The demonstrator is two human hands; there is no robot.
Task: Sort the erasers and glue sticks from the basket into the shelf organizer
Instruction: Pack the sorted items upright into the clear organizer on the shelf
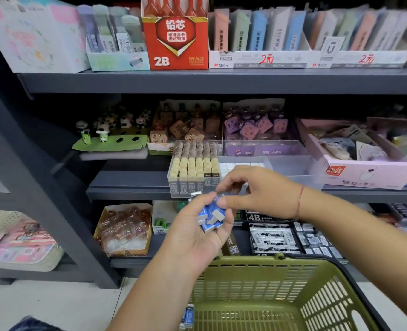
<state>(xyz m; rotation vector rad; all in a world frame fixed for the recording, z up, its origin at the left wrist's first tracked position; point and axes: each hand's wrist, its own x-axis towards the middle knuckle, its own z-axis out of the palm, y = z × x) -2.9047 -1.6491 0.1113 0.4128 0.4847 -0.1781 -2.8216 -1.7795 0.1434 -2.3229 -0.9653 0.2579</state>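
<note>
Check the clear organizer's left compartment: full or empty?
Full. The left compartment of the clear organizer is packed with upright 2B erasers in tight rows, front to back, with no gaps visible.

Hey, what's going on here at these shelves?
A person is sorting stationery stock. Their left hand cups a handful of blue-wrapped erasers, and the right hand pinches at the top of that pile. The clear organizer on the middle shelf stands just behind; a green basket sits below.

Left hand (197, 232) lies cupped palm-up; right hand (255, 189) just above, fingers (225, 185) curled toward its palm.
</note>
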